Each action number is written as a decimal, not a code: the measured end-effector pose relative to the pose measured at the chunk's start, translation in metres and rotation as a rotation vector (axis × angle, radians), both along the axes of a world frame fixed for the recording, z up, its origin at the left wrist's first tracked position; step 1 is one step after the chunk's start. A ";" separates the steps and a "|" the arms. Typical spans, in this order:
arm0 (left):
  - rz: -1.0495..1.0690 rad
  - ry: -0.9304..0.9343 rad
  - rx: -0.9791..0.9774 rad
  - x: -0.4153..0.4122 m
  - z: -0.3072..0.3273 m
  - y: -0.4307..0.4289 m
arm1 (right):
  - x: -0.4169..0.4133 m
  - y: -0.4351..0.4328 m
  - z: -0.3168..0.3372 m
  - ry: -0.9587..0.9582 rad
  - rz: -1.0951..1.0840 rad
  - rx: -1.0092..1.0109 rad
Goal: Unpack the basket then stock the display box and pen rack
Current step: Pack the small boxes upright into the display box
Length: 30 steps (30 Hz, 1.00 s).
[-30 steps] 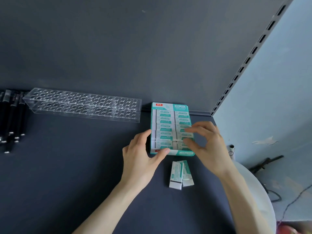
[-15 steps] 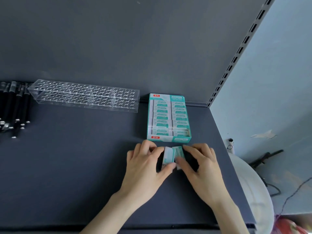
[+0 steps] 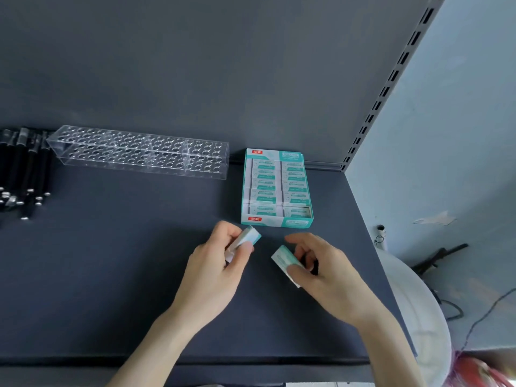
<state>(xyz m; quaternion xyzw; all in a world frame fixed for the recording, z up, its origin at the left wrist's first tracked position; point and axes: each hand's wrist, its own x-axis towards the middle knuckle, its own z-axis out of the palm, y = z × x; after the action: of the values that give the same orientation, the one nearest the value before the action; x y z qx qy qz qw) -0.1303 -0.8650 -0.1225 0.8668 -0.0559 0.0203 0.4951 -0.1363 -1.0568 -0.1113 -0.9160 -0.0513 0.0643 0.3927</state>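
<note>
Low over the front of the shelf (image 3: 111, 261), two hands, one small white-and-teal eraser in each. Pinched in the left hand (image 3: 215, 272) between thumb and curled fingers: the left eraser (image 3: 247, 238), tilted, teal end up toward the box. Gripped in the right hand (image 3: 326, 277) between thumb and bent fingers: the right eraser (image 3: 283, 261), slanted the other way, index finger stretched out above it. Held apart from each other, backs of the hands to the camera, bare forearms entering from the lower edge.

Just beyond the fingertips, one teal display box (image 3: 276, 222), flat on the shelf, back end near the rear wall. Inside, packs in two columns, five rows countable. Two red labels with white characters, one on the back flap, one on the front wall, too small to read; likewise the teal print on the packs.

Farther left along the rear wall, one clear pen rack (image 3: 139, 155) with rows of round holes. Beside its left end, a bundle of black pens (image 3: 25, 169), lying flat, number not countable. At the right, one slotted upright (image 3: 391, 79).
</note>
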 end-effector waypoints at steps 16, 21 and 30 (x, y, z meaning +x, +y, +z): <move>-0.012 0.286 -0.585 0.036 0.020 -0.002 | 0.041 0.032 0.014 -0.126 -0.189 0.854; 0.032 0.313 -0.536 0.055 0.023 0.001 | 0.047 0.026 0.011 -0.085 -0.135 0.757; 0.208 0.231 -0.651 0.062 0.010 0.002 | 0.058 0.029 0.002 -0.323 -0.244 0.174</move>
<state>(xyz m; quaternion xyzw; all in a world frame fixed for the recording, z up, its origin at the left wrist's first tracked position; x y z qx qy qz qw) -0.0681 -0.8626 -0.1121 0.6614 0.0982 -0.0109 0.7435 -0.0779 -1.0280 -0.1093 -0.8766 -0.0076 -0.1358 0.4617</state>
